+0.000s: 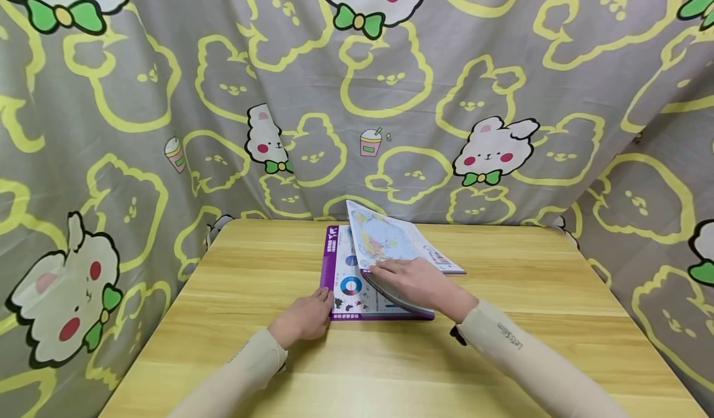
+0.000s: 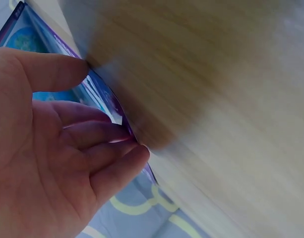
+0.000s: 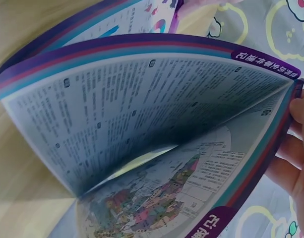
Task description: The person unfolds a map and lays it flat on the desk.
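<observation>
On the table lies a purple-bordered folding map (image 1: 343, 306), its lower panel printed with charts. Several of its upper folds are lifted and bent, and one raised panel (image 1: 390, 241) shows a world map. My right hand (image 1: 413, 281) pinches the edge of the raised folds; in the right wrist view its thumb (image 3: 299, 108) lies against the edge, and the layers fan apart around panels of small text (image 3: 137, 99). With extended fingers, my left hand (image 1: 307, 315) touches the map's left edge. The left wrist view shows that palm (image 2: 57, 144) with fingertips along the purple edge.
The wooden table (image 1: 234, 269) extends around the map on every side. A grey curtain (image 1: 312, 83) with yellow outlines and white cartoon animals hangs behind the table and along both its sides. A dark band (image 1: 458, 336) shows beneath the right sleeve cuff.
</observation>
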### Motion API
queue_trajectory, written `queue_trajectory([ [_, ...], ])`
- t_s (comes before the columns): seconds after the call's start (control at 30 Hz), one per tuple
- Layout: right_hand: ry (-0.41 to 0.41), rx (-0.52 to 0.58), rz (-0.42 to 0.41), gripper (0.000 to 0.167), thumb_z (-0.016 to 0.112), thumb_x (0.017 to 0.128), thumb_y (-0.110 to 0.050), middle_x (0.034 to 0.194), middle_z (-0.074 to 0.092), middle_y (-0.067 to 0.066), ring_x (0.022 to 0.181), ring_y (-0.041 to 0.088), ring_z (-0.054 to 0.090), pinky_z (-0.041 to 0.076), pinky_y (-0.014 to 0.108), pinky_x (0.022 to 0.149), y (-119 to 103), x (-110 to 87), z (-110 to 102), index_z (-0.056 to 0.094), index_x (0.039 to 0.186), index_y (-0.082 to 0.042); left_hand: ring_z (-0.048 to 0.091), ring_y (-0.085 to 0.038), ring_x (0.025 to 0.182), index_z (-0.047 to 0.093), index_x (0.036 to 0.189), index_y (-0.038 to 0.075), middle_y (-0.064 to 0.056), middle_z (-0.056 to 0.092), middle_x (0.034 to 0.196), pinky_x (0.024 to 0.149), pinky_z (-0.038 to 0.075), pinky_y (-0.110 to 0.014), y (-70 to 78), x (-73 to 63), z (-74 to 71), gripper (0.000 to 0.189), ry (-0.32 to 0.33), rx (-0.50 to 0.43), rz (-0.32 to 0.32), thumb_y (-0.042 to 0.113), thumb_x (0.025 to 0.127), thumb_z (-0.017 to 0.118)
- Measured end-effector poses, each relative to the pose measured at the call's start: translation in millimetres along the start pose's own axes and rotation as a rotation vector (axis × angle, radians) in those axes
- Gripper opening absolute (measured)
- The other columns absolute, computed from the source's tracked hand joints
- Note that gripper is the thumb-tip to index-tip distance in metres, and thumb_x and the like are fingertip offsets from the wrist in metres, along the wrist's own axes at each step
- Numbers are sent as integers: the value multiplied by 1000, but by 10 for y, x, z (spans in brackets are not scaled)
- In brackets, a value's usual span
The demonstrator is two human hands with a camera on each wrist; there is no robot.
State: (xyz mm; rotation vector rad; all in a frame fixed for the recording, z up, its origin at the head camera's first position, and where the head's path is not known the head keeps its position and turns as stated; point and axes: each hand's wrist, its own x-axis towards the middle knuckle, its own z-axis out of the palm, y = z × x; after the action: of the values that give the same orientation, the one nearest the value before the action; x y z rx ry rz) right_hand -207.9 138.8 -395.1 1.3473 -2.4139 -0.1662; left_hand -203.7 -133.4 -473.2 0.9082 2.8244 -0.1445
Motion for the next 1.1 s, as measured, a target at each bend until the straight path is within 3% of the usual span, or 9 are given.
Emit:
queue_trajectory([
  [0.33,18,-29,-11,44,60,90,-5,124,61,7,108,22,61,56,36,78,54,-79,-60,55,133,-13,41,-37,129,46,136,-3,-26,43,139,100,42,-45,56,11,11,54,6,67,-23,24,91,56],
  [1.1,174,1,-11,51,63,81,5,122,63,9,103,25,63,56,40,74,233,-332,-170,58,129,-10,40,-37,130,46,135,-7,-27,42,139,101,41,-46,119,52,12,56,-9,12,-87,34,98,49],
])
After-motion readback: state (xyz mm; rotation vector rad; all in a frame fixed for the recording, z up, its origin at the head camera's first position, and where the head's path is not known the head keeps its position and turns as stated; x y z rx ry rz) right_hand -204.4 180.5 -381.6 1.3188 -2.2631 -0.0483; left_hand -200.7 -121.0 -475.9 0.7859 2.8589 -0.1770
